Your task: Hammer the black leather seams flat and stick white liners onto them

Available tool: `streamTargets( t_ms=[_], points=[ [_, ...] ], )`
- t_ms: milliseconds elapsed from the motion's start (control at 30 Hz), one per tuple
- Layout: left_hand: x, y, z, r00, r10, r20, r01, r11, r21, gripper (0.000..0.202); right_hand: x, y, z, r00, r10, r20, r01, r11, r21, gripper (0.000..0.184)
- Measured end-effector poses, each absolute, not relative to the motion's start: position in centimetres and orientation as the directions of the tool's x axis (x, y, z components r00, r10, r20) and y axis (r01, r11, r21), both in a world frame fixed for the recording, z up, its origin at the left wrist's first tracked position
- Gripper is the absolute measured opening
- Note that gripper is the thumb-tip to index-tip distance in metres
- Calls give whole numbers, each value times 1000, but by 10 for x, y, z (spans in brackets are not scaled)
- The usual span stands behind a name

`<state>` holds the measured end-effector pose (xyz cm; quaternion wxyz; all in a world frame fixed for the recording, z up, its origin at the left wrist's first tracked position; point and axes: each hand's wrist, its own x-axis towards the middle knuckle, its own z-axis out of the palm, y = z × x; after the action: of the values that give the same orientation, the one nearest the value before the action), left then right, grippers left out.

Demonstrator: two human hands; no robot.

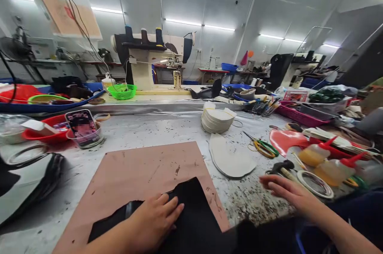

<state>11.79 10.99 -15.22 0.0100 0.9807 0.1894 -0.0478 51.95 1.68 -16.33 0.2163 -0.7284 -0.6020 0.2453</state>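
My left hand [158,216] lies on a black sheet piece [196,210], perhaps leather, its fingers bent a little and resting on top. Under the black piece is a pinkish-brown board [131,170]. My right hand [287,192] hovers over the table's right side, fingers stretched out and nothing visible in them. Just beyond it lies a hammer [289,172] with a dark head and light handle, partly hidden by the hand. A roll of white tape [314,184] is beside that hand. White U-shaped pieces [231,156] lie beyond the board, with a bundled stack [218,118] behind.
Scissors [263,148] and squeeze bottles with red tips [338,170] lie to the right. On the left are a stack of dark-edged pieces [32,186] and a phone [82,126] propped in a clear tub. A sewing machine [146,62] stands behind the table.
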Motion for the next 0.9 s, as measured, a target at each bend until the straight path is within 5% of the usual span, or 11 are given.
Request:
streamTargets(
  t_ms=[67,167,367,533,633,733,767,833,900],
  points=[
    [116,119,-162,933,357,51,353,-932,81,44,547,30,-187,343,939,14,850,-304,-431,49],
    [110,123,-181,894,414,171,387,-906,173,51,563,37,-218,364,912,190,926,-332,-179,40],
    [114,124,-186,879,475,40,455,-861,230,53,555,43,-223,349,904,247,934,-313,-171,34],
    [117,129,-177,866,498,30,474,-840,264,49,535,45,-200,356,894,272,907,-261,-329,49],
    [117,125,-181,862,495,107,468,-860,206,50,491,27,-173,215,941,263,883,-72,-463,59],
    [114,117,-192,878,434,201,414,-900,135,54,433,3,-143,-122,962,244,548,270,-792,110],
    [113,116,-197,880,414,231,397,-910,117,56,415,-2,-134,-132,969,209,474,246,-846,104],
    [111,117,-209,875,387,290,376,-922,96,60,389,-9,-125,-59,985,163,321,174,-931,61],
    [110,122,-220,875,345,340,334,-938,91,56,376,-11,-125,97,993,64,17,62,-998,38]
  ],
)
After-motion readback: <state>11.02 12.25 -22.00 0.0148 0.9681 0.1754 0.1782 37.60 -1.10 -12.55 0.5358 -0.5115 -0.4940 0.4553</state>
